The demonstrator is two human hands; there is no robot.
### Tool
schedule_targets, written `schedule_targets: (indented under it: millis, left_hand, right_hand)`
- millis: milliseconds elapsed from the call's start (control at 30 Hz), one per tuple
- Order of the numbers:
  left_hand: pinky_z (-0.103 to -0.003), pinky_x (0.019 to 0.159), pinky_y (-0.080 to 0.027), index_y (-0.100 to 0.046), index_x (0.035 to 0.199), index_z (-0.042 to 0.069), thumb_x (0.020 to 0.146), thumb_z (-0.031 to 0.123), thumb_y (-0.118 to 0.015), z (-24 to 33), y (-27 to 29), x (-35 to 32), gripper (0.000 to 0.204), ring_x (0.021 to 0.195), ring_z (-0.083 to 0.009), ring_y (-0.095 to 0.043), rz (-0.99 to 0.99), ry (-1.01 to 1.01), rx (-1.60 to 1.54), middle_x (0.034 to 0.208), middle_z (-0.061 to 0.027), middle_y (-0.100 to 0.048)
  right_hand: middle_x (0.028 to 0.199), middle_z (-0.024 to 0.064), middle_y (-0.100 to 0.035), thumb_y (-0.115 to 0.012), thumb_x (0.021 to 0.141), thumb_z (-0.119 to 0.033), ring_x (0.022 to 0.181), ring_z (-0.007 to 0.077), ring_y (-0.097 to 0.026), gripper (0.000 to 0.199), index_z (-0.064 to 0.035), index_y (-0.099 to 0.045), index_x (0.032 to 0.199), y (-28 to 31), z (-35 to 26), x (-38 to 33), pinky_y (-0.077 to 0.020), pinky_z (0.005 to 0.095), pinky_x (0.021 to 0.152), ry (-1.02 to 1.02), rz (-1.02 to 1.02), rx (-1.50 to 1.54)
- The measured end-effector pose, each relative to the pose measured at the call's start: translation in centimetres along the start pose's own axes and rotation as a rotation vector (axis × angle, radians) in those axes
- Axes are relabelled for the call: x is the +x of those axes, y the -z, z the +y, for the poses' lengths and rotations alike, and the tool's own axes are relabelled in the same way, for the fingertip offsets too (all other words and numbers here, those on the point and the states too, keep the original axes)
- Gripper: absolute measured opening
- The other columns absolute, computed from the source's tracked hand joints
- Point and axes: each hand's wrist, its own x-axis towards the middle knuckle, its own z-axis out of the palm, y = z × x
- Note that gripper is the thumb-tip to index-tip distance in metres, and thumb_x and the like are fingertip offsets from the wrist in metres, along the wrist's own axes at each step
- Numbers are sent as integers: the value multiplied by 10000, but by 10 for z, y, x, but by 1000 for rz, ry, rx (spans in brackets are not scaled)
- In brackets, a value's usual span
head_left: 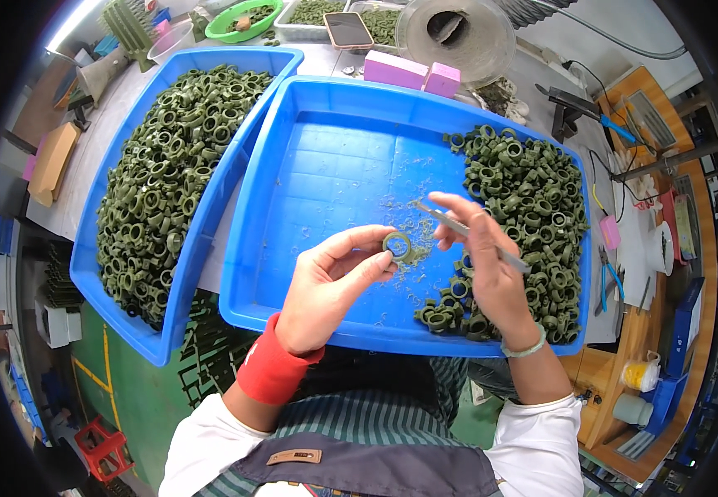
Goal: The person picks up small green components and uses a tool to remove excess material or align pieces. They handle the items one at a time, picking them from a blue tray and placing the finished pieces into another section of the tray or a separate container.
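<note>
Between the thumb and fingers of my left hand (338, 277) is a green ring (398, 246), its opening facing up toward me. My right hand (491, 257) grips a slim grey trimming knife (466, 230), its tip pointing left and away, a little apart from the ring. Both hands are above a large blue tray (326, 166). Many similar green rings (524, 190) fill the tray's right side, and thin green shavings (413, 219) are scattered over its floor near my hands.
A second blue tray (172, 319), heaped with green rings, stands at the left. Behind are pink blocks (396, 69), a phone (348, 30), a green basket (244, 21) and a round grey machine part (456, 41). Blue-handled pliers (610, 277) lie at the right.
</note>
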Motion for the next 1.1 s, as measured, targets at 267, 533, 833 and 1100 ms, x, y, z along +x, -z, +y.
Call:
schedule_targets:
  millis: [267, 533, 833, 1100]
  left_hand:
    - [-253, 766, -563, -649, 1115, -22, 951, 42, -674, 3, 4, 1, 178, 867, -112, -677, 27, -19, 57, 1010, -70, -690]
    - [-243, 704, -552, -683, 1096, -34, 961, 41, -653, 5, 3, 1, 157, 781, -108, -671, 30, 62, 92, 900, -68, -699]
    - [-259, 756, -593, -677, 1105, -38, 963, 59, -666, 1, -3, -2, 172, 829, -140, -709, 140, -33, -5, 984, -100, -712]
    - [-264, 751, -592, -670, 1132, -15, 973, 70, -650, -6, -9, 1, 181, 857, -131, -684, 204, -24, -205, 994, -81, -702]
  right_hand:
    - [963, 56, -677, -563, 1053, -223, 824, 106, -622, 243, -17, -689, 1024, 12, -2, -3, -510, 247, 744, 8, 17, 193]
    - [903, 66, -664, -557, 1046, -137, 750, 113, -606, 209, 19, -678, 977, 8, 7, 1, -483, 244, 641, 220, -82, 102]
    - [782, 78, -707, -705, 891, -19, 664, 166, -651, 18, -11, -712, 906, 2, 1, -3, -498, 283, 586, 368, 1, -144]
    - [795, 72, -742, -885, 688, -93, 686, 213, -705, 266, -15, -750, 904, -10, -8, -5, -567, 300, 614, 611, 12, -417]
